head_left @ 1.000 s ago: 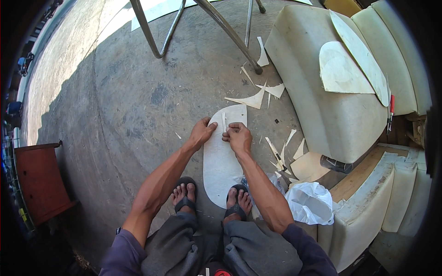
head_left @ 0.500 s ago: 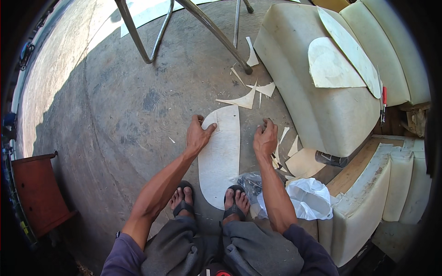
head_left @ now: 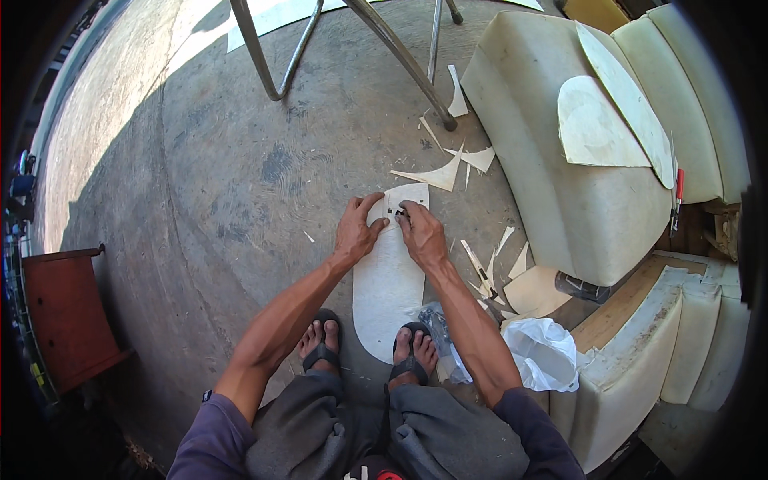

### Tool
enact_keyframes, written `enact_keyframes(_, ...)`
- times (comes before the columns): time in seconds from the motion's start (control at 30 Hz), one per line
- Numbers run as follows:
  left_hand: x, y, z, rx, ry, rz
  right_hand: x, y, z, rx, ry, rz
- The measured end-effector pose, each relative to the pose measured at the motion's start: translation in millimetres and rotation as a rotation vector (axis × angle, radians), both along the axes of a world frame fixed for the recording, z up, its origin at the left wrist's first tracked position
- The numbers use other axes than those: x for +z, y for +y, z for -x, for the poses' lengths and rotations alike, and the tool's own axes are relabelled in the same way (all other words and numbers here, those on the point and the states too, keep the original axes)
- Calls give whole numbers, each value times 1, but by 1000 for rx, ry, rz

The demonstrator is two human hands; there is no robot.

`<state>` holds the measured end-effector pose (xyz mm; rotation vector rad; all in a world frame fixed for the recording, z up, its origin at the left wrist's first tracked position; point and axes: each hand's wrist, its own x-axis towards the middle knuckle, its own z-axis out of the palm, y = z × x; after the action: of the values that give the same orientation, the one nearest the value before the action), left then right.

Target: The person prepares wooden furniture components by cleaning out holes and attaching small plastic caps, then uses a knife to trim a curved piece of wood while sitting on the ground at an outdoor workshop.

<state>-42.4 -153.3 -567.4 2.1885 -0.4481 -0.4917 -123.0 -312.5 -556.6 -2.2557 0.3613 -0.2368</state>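
Observation:
A long white sheet panel point(head_left: 388, 296) with a rounded near end lies on the floor between my feet. My left hand point(head_left: 360, 230) grips the far part of its left edge, fingers bent at the rim and thumb on top, where a smaller white piece seems to lie over it. My right hand point(head_left: 424, 236) is closed in a pinch over the panel's far end. A tiny dark thing point(head_left: 399, 214) shows at its fingertips, too small to name. Beside it is a small dark mark on the panel.
Pale offcuts point(head_left: 436, 172) lie on the floor beyond the panel and to the right. A cream padded seat point(head_left: 528, 160) carries two cut white panels point(head_left: 600, 124). Metal chair legs point(head_left: 400, 60) stand ahead. A white plastic bag point(head_left: 540, 352) sits right; a red-brown metal object point(head_left: 68, 316) left.
My right hand has moved left from beside the panel onto its far end, with a tiny dark thing at its fingertips. My left hand stays at the panel's left edge.

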Motion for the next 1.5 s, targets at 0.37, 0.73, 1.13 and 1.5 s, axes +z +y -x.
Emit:
enact_keyframes(0.37, -2, 3, -5, -83, 17, -57, -15, 5, -11, 25, -39, 150)
enact_keyframes(0.73, -3, 3, -9, -101, 35, -75, -22, -1, -23, 128, -1, 90)
enact_keyframes(1.13, -3, 5, -7, -107, 13, -53, -20, 0, -18, 129, -48, 91)
enact_keyframes(1.5, -3, 5, -7, -106, 10, -41, -24, 3, -17, 128, -68, 117)
